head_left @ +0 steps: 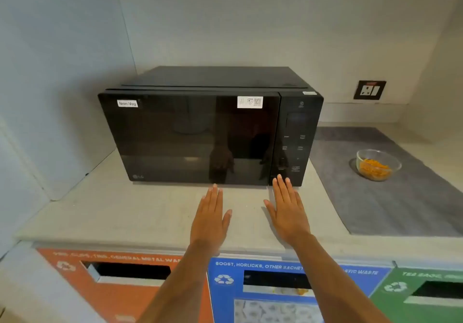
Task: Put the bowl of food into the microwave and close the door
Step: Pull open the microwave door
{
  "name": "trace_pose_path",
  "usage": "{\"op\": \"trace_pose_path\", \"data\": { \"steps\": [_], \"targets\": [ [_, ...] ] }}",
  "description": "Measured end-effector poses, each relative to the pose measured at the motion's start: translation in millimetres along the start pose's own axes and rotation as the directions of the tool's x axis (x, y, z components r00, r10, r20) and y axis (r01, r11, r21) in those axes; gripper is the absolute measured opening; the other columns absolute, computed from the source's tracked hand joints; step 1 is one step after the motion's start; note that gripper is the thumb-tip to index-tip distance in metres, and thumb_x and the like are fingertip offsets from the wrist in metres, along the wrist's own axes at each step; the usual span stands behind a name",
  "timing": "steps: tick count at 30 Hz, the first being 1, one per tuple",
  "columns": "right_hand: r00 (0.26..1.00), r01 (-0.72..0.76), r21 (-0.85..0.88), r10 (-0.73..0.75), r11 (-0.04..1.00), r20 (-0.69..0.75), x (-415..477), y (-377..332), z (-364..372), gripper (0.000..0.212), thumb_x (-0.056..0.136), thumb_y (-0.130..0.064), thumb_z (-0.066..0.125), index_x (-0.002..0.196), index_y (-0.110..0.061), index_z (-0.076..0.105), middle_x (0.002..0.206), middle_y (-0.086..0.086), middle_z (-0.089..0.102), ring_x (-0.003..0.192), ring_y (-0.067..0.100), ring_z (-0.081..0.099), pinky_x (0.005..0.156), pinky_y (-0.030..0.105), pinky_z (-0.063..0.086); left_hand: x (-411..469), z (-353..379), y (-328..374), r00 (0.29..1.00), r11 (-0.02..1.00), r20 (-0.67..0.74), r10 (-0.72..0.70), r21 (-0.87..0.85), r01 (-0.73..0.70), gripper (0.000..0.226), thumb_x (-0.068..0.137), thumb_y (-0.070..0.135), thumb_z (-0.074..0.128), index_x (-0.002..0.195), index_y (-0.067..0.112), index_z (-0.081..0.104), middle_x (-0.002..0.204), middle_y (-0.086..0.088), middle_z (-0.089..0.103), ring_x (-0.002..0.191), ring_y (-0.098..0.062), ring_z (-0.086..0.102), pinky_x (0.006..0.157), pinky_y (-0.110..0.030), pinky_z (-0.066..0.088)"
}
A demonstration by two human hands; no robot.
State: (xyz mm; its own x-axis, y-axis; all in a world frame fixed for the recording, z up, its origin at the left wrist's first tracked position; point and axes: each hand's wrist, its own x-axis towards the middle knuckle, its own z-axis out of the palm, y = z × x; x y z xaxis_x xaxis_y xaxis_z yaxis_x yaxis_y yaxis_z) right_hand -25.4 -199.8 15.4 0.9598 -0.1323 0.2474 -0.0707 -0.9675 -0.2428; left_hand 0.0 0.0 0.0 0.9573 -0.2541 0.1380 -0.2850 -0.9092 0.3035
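Note:
A black microwave [200, 132] stands on the pale counter [125, 210] with its door shut; a "Non-Veg" label sits on the door's top left. To its right, a clear glass bowl [378, 163] of orange food rests on a grey mat [390, 205]. My left hand [210, 220] lies flat and empty over the counter, just in front of the door. My right hand [288, 210] is also flat and empty, its fingertips at the bottom of the microwave's control panel [293, 147]. Both hands are well apart from the bowl.
A wall socket [369, 90] is on the back wall at the right. Below the counter's front edge are recycling bin slots with orange [112, 285], blue [263, 295] and green [426, 295] fronts. Walls close in on the left and the back.

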Motion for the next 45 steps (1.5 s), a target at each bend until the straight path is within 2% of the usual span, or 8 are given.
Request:
{"op": "trace_pose_path", "data": {
  "steps": [3,9,17,31,36,41,43,45],
  "targets": [
    [0.999,-0.021,-0.001,0.021,1.0,0.047,-4,1,12,0.073,0.086,-0.06,0.008,0.146,-0.023,-0.011,0.157,-0.001,-0.012,0.144,0.02,-0.013,0.115,0.033,-0.008,-1,8,-5,0.999,0.999,0.027,-0.028,0.042,0.027,0.069,0.097,0.054,0.017,0.152,0.022,-0.01,0.162,0.002,-0.016,0.15,-0.018,-0.012,0.125,-0.035,0.001],
    [0.989,-0.087,0.071,0.078,0.994,0.126,-5,5,28,0.068,0.092,-0.055,0.018,0.147,-0.022,-0.006,0.158,-0.002,-0.01,0.145,0.019,-0.009,0.117,0.034,-0.004,5,16,-12,0.997,0.997,0.057,0.045,0.061,-0.048,0.069,0.097,0.055,0.018,0.152,0.024,-0.009,0.162,0.003,-0.016,0.15,-0.017,-0.012,0.125,-0.035,0.001],
    [0.968,-0.063,-0.01,0.063,0.998,0.243,-6,7,29,0.061,0.096,-0.049,0.014,0.148,-0.019,-0.002,0.159,-0.001,-0.004,0.146,0.019,-0.005,0.119,0.035,-0.001,4,19,-14,0.993,0.994,0.103,0.064,0.082,-0.073,0.067,0.098,0.053,0.017,0.152,0.023,-0.009,0.162,0.003,-0.014,0.15,-0.017,-0.01,0.122,-0.033,-0.003],
    [0.961,-0.06,-0.017,0.062,0.998,0.269,-4,7,26,0.06,0.097,-0.048,0.016,0.148,-0.019,0.001,0.159,0.0,-0.001,0.146,0.019,-0.001,0.117,0.033,0.0,5,14,-13,0.981,0.991,0.185,0.053,0.112,-0.075,0.065,0.099,0.051,0.013,0.152,0.02,-0.009,0.162,0.001,-0.013,0.15,-0.018,-0.01,0.122,-0.033,-0.005],
    [0.969,-0.085,0.032,0.075,0.996,0.235,-3,6,17,0.057,0.097,-0.046,0.025,0.147,-0.021,0.015,0.158,-0.001,0.013,0.145,0.021,0.013,0.117,0.035,0.011,2,11,-11,0.988,0.997,0.153,0.032,0.06,-0.041,0.063,0.099,0.05,0.018,0.153,0.022,-0.001,0.163,0.003,-0.006,0.151,-0.017,-0.004,0.122,-0.032,-0.001],
    [0.982,-0.154,0.203,0.128,0.967,0.136,-3,5,6,0.044,0.097,-0.034,0.039,0.139,-0.021,0.036,0.15,0.002,0.036,0.136,0.024,0.035,0.112,0.036,0.029,4,2,-9,0.999,1.0,0.042,0.013,0.011,-0.014,0.051,0.101,0.043,0.027,0.149,0.026,0.028,0.159,0.005,0.026,0.146,-0.015,0.025,0.122,-0.03,0.02],
    [0.962,-0.273,0.449,0.237,0.851,0.135,-4,7,2,0.046,0.096,-0.032,0.041,0.14,-0.019,0.034,0.149,0.007,0.035,0.134,0.028,0.036,0.112,0.04,0.029,7,-5,-7,1.0,1.0,-0.001,0.029,0.004,-0.029,0.046,0.1,0.04,0.034,0.143,0.027,0.038,0.154,0.006,0.037,0.14,-0.013,0.036,0.119,-0.027,0.028],
    [0.928,-0.331,0.671,0.357,0.663,0.105,-3,9,-2,0.047,0.094,-0.032,0.044,0.139,-0.019,0.034,0.147,0.01,0.037,0.131,0.03,0.039,0.11,0.043,0.032,11,-13,-4,1.0,0.996,-0.017,0.01,-0.093,-0.012,0.045,0.099,0.038,0.04,0.142,0.026,0.041,0.151,0.005,0.04,0.138,-0.014,0.04,0.118,-0.028,0.03]
  ]
}}
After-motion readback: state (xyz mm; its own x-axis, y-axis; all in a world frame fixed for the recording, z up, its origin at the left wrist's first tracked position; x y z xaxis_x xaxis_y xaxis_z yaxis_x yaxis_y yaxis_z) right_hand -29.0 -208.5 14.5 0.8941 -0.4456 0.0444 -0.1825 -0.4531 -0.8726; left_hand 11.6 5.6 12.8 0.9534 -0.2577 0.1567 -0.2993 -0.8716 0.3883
